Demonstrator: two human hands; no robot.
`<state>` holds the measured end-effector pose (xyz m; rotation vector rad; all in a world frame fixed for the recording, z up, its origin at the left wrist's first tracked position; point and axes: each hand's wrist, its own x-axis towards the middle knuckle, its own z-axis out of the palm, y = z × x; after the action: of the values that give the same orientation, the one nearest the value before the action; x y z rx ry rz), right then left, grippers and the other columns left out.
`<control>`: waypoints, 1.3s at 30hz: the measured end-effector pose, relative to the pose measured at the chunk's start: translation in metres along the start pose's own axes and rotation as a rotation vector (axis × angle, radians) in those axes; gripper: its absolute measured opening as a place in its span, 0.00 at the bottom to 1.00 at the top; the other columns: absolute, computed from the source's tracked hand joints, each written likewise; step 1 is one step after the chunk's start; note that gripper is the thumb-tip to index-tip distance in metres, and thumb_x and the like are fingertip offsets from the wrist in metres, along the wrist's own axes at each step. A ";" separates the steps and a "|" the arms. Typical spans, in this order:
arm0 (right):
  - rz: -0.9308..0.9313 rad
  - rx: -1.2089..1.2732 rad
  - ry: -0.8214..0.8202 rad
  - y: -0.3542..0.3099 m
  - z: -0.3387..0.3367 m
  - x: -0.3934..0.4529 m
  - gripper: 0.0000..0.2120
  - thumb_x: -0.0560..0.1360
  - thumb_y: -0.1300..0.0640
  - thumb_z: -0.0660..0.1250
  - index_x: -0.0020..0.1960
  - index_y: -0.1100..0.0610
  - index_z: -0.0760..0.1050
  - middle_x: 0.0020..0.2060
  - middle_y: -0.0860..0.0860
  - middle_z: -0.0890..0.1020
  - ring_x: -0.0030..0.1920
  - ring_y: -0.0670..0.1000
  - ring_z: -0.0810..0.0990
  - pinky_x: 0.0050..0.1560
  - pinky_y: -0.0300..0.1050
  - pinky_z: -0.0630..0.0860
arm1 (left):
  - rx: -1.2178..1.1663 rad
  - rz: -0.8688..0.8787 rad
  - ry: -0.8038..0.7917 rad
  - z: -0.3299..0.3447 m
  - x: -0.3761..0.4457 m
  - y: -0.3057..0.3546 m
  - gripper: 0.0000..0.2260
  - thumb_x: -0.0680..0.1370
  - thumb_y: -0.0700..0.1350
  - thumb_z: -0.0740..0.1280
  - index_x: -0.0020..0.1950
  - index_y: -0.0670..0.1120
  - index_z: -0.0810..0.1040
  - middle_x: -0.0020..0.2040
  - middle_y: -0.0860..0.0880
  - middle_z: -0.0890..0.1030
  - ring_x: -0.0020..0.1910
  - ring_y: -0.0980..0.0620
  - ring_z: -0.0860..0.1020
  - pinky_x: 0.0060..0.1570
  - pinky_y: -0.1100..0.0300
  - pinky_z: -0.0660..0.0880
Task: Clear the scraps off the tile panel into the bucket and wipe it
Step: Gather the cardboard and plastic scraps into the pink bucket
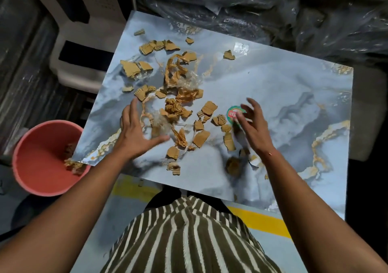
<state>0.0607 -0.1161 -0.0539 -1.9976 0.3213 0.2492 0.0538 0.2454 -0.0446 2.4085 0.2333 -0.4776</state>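
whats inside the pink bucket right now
The pink bucket holds a few brown cardboard scraps near its right side. The tile panel corner overhangs that side, so anything beneath it is hidden.

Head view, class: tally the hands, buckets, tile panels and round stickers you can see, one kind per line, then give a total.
Hands: 2, left hand and right hand
Pink bucket: 1
Tile panel: 1
Round sticker: 1
Total: 5
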 end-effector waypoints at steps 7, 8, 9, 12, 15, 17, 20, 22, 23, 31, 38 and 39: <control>0.223 -0.629 -0.346 0.043 -0.038 -0.049 0.86 0.43 0.30 0.85 0.84 0.52 0.37 0.75 0.58 0.59 0.76 0.62 0.65 0.77 0.55 0.67 | 0.369 -0.126 -0.221 0.023 -0.056 -0.017 0.80 0.48 0.68 0.84 0.75 0.64 0.22 0.80 0.42 0.40 0.78 0.33 0.52 0.68 0.34 0.68; 0.222 -0.693 -0.391 0.044 -0.031 -0.052 0.87 0.43 0.34 0.87 0.84 0.53 0.35 0.73 0.58 0.58 0.75 0.64 0.65 0.76 0.54 0.67 | 0.373 -0.136 -0.213 0.033 -0.060 -0.016 0.80 0.47 0.69 0.84 0.75 0.64 0.22 0.79 0.41 0.42 0.75 0.32 0.56 0.67 0.36 0.70; 0.205 -0.739 -0.409 0.043 -0.020 -0.053 0.86 0.44 0.38 0.89 0.84 0.54 0.34 0.72 0.58 0.58 0.73 0.64 0.66 0.74 0.54 0.68 | 0.371 -0.140 -0.195 0.042 -0.062 -0.012 0.81 0.47 0.69 0.84 0.76 0.63 0.22 0.78 0.40 0.45 0.73 0.32 0.59 0.66 0.37 0.72; 0.095 -0.819 -0.344 0.035 0.014 -0.048 0.72 0.56 0.50 0.85 0.83 0.57 0.38 0.64 0.59 0.62 0.60 0.65 0.77 0.59 0.55 0.80 | 0.331 -0.139 -0.142 0.060 -0.058 -0.001 0.81 0.48 0.66 0.85 0.76 0.61 0.22 0.78 0.39 0.46 0.73 0.31 0.61 0.68 0.40 0.73; 0.072 -0.718 -0.328 0.020 0.039 -0.032 0.73 0.53 0.53 0.88 0.83 0.59 0.41 0.66 0.61 0.62 0.57 0.65 0.78 0.56 0.55 0.81 | 0.239 -0.128 -0.064 0.058 -0.043 0.009 0.81 0.50 0.60 0.87 0.76 0.61 0.22 0.80 0.38 0.43 0.75 0.28 0.63 0.65 0.40 0.74; 0.063 -0.622 -0.310 0.009 0.052 -0.020 0.75 0.50 0.52 0.90 0.82 0.59 0.45 0.70 0.62 0.61 0.62 0.66 0.75 0.63 0.57 0.78 | 0.206 -0.105 -0.020 0.054 -0.029 0.016 0.80 0.52 0.58 0.88 0.76 0.60 0.22 0.80 0.37 0.43 0.72 0.27 0.67 0.63 0.41 0.76; 0.065 -0.502 -0.246 -0.010 0.075 -0.003 0.62 0.53 0.56 0.89 0.77 0.59 0.57 0.65 0.58 0.64 0.63 0.62 0.74 0.63 0.45 0.74 | 0.186 -0.076 -0.004 0.051 -0.009 0.026 0.76 0.57 0.59 0.86 0.77 0.59 0.22 0.81 0.35 0.43 0.74 0.28 0.67 0.62 0.41 0.76; 0.069 -0.432 -0.216 -0.022 0.092 0.005 0.53 0.55 0.58 0.88 0.72 0.60 0.62 0.62 0.57 0.66 0.61 0.59 0.75 0.60 0.40 0.73 | 0.136 -0.058 -0.003 0.050 0.001 0.031 0.72 0.62 0.58 0.84 0.77 0.58 0.23 0.82 0.35 0.41 0.77 0.29 0.62 0.66 0.39 0.74; 0.064 -0.407 -0.217 -0.027 0.099 0.008 0.51 0.56 0.59 0.87 0.71 0.60 0.63 0.62 0.57 0.66 0.61 0.59 0.75 0.62 0.40 0.74 | 0.108 -0.044 -0.003 0.049 0.005 0.032 0.71 0.64 0.58 0.84 0.78 0.58 0.23 0.83 0.35 0.41 0.80 0.31 0.58 0.69 0.37 0.71; 0.057 -0.469 -0.206 -0.040 0.072 0.024 0.76 0.52 0.52 0.91 0.84 0.57 0.44 0.71 0.63 0.61 0.70 0.67 0.70 0.72 0.54 0.70 | 0.160 -0.031 0.135 0.015 -0.005 0.008 0.58 0.60 0.61 0.84 0.77 0.58 0.48 0.74 0.41 0.63 0.60 0.33 0.78 0.50 0.40 0.81; -0.059 -0.652 -0.347 -0.054 0.067 0.078 0.74 0.52 0.35 0.86 0.85 0.49 0.46 0.80 0.57 0.54 0.79 0.63 0.57 0.79 0.63 0.62 | 0.350 0.013 -0.079 -0.022 0.036 0.009 0.74 0.50 0.63 0.86 0.80 0.63 0.35 0.81 0.43 0.43 0.72 0.28 0.68 0.62 0.34 0.76; -0.071 -0.673 -0.374 -0.058 0.070 0.084 0.73 0.53 0.36 0.86 0.85 0.48 0.46 0.81 0.56 0.54 0.79 0.63 0.56 0.79 0.64 0.61 | 0.397 0.038 -0.130 -0.021 0.040 0.014 0.75 0.50 0.64 0.86 0.80 0.63 0.34 0.82 0.44 0.41 0.75 0.29 0.66 0.64 0.34 0.75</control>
<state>0.1569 -0.0380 -0.0612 -2.5478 -0.0944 0.7519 0.1006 0.2499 -0.0374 2.7448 0.0365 -0.7166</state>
